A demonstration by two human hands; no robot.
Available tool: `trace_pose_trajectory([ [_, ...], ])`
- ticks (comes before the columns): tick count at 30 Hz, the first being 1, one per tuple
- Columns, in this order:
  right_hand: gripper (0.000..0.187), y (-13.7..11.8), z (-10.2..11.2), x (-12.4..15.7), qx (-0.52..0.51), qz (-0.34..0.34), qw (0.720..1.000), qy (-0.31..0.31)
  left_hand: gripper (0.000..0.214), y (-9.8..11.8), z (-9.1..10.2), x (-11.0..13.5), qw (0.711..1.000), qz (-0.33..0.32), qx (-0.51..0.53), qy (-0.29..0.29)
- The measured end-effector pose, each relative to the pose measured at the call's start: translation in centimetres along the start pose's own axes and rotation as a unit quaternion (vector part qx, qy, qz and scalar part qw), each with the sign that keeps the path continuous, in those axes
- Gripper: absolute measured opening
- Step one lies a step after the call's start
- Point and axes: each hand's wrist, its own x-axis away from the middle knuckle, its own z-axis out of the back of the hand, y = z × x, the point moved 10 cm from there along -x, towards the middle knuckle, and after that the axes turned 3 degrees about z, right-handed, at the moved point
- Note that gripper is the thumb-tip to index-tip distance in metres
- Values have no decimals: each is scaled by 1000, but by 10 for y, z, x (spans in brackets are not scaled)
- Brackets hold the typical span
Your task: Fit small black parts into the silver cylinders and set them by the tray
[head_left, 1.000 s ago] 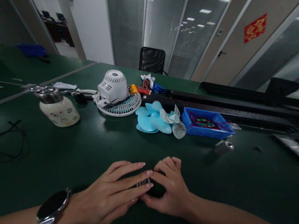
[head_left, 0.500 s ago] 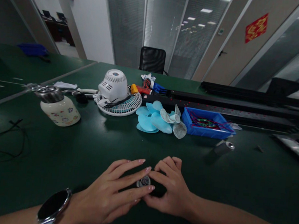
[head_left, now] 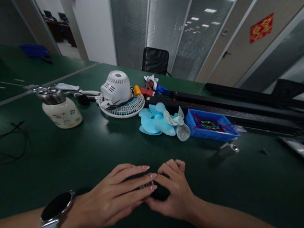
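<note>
My left hand, with a watch on its wrist, reaches over a small round metal part. Its fingers are stretched out, slightly apart, and cover most of the part. From the right, my right hand curls in with index finger and thumb at the part's side. How they grip it is partly hidden. A small silver metal cylinder, perhaps a motor, lies to the right beyond my right hand. Light-blue fan blades and a greyish fan blade lie ahead of both hands.
Behind the hands stand a white fan housing on a fan grille and a cream bottle. At right is a blue bin of wires and circuit boards. Long black rails cross the back of the green table.
My left fingers have shifted slightly right and now cover more of the round metal part. My right hand stays almost where it was.
</note>
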Motion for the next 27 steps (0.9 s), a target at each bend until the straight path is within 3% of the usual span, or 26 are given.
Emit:
trace_pose_trajectory([
  [7, 27, 1, -1, 0, 5, -4, 1000, -9, 39, -2, 4, -2, 999, 17, 49, 13],
  [13, 33, -2, 0, -3, 18, 3, 999, -30, 43, -28, 2, 4, 969, 147, 190, 60],
  [16, 33, -3, 2, -5, 16, 6, 999, -28, 44, -32, 3, 5, 953, 168, 234, 96],
  [20, 32, -3, 1, -6, 13, 7, 999, -31, 41, -35, 5, 4, 941, 186, 255, 124],
  [24, 30, -3, 1, -5, 10, 5, 1000, -29, 27, -45, 2, 5, 920, 260, 262, 133],
  [27, 31, -2, 0, -5, 7, 1, 999, -35, 33, -48, 3, 8, 905, 294, 265, 155],
])
